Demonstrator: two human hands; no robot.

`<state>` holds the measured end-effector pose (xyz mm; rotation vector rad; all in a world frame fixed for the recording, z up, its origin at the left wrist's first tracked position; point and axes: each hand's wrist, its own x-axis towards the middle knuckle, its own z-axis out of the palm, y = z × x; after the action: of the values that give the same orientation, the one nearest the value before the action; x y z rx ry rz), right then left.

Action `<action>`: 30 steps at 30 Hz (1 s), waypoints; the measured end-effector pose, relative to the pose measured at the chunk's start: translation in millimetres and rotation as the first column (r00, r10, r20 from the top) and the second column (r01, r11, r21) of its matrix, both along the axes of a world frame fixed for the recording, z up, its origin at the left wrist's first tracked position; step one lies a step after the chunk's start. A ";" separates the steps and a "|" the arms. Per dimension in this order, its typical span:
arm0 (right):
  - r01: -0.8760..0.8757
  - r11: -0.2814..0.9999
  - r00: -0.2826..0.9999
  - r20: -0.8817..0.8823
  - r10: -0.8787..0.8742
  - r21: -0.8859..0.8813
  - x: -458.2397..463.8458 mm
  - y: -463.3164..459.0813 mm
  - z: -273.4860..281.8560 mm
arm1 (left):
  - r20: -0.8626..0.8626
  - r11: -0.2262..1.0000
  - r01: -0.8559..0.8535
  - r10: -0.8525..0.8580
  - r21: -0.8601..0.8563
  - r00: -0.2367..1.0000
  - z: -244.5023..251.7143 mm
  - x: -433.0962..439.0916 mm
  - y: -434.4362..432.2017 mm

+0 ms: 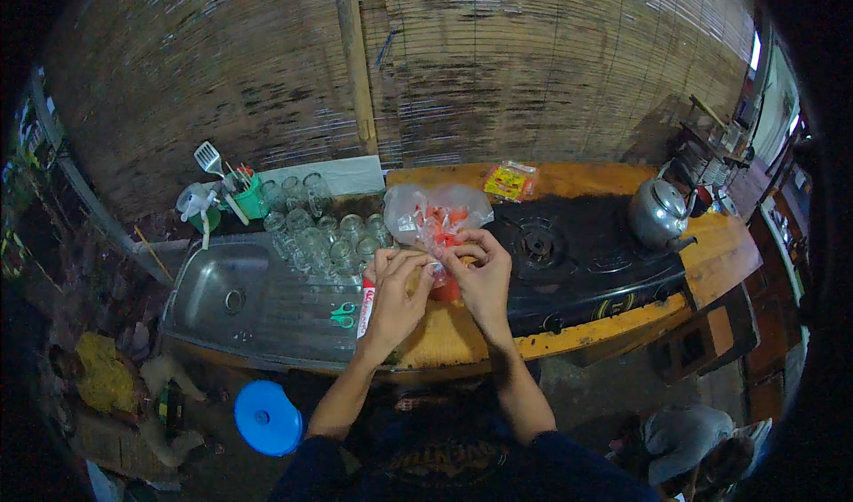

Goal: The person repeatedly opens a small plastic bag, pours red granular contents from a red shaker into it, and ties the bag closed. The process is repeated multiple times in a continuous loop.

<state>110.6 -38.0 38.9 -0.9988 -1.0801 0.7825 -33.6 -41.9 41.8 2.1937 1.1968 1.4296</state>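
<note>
My left hand (pixel 398 295) and my right hand (pixel 481 277) meet over the counter, fingertips pinching a small clear plastic bag (pixel 439 274). Something red shows at the bag's top by my right fingertips; I cannot tell what. Below the fingers is an orange-red content or object (pixel 446 292), partly hidden. Just behind my hands lies an opened whitish plastic bag (pixel 403 215) with several orange-red packets (pixel 453 215) in it. Left of my left hand is a red and white printed pack (pixel 366 309), partly covered. Green-handled scissors (pixel 343 315) rest on the steel drainboard beside it.
Several glass mugs (pixel 333 242) crowd the drainboard of the steel sink (pixel 200 282). A black gas stove (pixel 586 275) with a metal kettle (pixel 658 212) stands right. A yellow packet (pixel 510 182) lies behind. A blue round lid or stool (pixel 268 418) and two people are lower down.
</note>
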 end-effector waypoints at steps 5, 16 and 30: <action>0.066 0.996 0.977 0.197 -0.076 0.059 -4.5 -0.6 1.0 | -0.052 0.982 -0.128 0.136 0.136 0.989 -4.3 2.0 -0.3; -0.101 0.994 0.934 0.348 0.081 0.039 3.9 -3.5 3.2 | -0.057 0.931 -0.174 0.202 0.321 0.978 -13.3 -6.4 2.2; -0.184 0.983 0.964 0.198 0.177 0.018 9.9 -15.6 20.4 | 0.015 0.965 -0.129 0.129 0.227 0.992 -3.4 -6.3 9.3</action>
<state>120.6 -53.7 59.2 -0.9705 -1.3656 0.8209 -39.9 -32.5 38.4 2.2994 1.2512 1.6962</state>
